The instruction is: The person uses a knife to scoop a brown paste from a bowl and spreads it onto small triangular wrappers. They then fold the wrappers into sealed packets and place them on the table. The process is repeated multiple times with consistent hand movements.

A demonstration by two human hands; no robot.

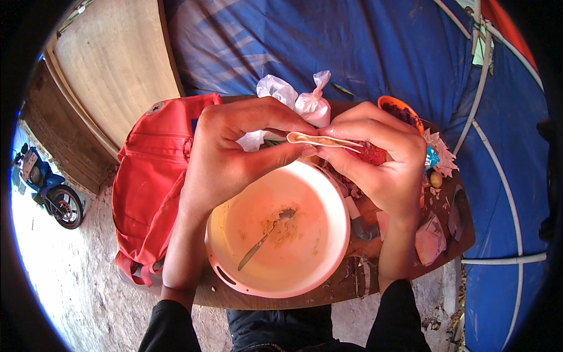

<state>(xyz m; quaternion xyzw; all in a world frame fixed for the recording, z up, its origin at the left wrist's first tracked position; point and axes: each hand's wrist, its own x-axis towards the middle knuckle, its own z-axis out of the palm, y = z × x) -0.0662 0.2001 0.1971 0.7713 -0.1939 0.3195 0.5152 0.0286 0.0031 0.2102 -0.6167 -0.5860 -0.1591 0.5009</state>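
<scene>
While both hands meet at frame centre, they pinch one thin folded wrapper (324,140) between them, held flat and edge-on above the far rim of the bowl. Left hand (234,149): grip clenched on the wrapper's left end, thumb under, fingers curled over the top. Right hand (381,158): grip likewise grasping the wrapper's right end, fingertips (337,132) pressed along its upper edge. Filling inside, if any, too small to tell.

Directly below the hands, lower centre: pink plastic bowl (319,258), smeared inside, with a metal spoon (264,237) lying in it, spoon head toward the middle. Bowl sits on a round wooden worktop (328,290).

Left of the bowl, a red bag (152,170) lies partly on the worktop edge. Behind the hands, upper centre, knotted white plastic bags (305,100). Upper right of the hands, an orange bowl (392,104) with dark reddish contents. Right side of worktop: scraps and small wrappers, cluttered, hard to sort. Blue tarp (363,41) fills the top and right. Motorbike (47,188) at far left edge.
</scene>
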